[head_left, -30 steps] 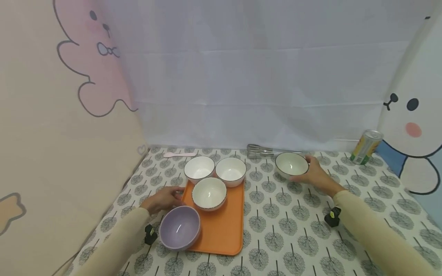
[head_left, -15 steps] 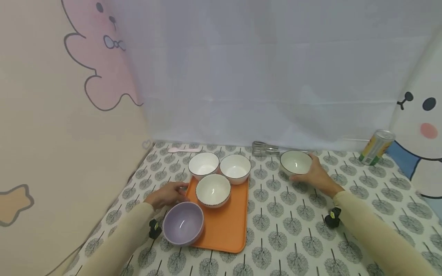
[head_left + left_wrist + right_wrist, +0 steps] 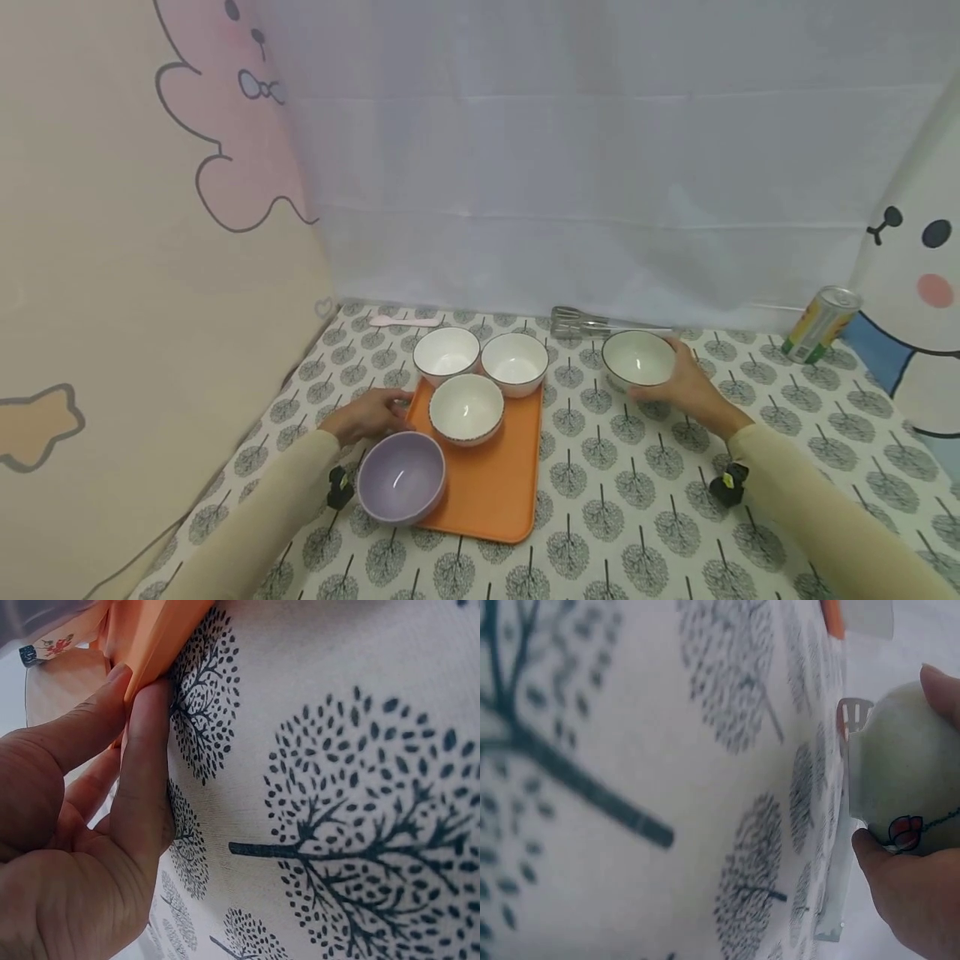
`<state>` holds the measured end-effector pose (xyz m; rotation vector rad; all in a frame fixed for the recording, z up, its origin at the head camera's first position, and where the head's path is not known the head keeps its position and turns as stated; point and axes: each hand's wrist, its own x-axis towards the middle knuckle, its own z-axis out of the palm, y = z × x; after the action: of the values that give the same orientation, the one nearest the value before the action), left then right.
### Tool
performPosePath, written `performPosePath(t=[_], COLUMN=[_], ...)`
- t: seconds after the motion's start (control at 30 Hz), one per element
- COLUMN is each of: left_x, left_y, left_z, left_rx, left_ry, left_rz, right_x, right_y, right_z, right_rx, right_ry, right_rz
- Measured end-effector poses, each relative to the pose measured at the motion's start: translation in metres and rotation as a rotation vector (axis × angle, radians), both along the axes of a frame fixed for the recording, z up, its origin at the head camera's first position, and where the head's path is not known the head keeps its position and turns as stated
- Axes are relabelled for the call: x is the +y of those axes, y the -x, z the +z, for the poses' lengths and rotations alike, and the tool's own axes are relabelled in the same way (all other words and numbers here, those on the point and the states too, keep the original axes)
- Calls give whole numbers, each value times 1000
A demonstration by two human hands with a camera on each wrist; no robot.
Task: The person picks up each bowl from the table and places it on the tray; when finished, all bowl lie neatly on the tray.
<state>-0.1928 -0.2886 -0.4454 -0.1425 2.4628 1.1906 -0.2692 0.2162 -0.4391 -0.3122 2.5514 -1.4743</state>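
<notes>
My left hand pinches the left rim of an orange tray between thumb and fingers, close up in the left wrist view. On the tray's near left corner sits a purple bowl, partly over the edge. Behind it stands a white bowl. Two more white bowls, one on the left and one on the right, line the tray's far end. To the right, my right hand grips a pale bowl with a dark rim, upright and close over the cloth; its side bears a red motif in the right wrist view.
A slotted metal turner lies behind the held bowl, by the white back curtain. A pink spoon lies at the back left. At the far right a drink can stands. A tree-patterned cloth covers the table.
The head view has shifted a little. My right hand has moved slightly left with the pale bowl. The left hand keeps its pinch on the tray's rim.
</notes>
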Motion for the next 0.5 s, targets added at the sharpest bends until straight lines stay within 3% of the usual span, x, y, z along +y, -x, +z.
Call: performPosePath(t=[0.5], left_x=[1], left_y=[-1], left_z=[0], left_rx=[0], left_ry=[-17], left_rz=[-16], right_x=[-23], right_y=[-38], right_z=[17], right_rx=[22], right_ry=[8], right_rz=[99])
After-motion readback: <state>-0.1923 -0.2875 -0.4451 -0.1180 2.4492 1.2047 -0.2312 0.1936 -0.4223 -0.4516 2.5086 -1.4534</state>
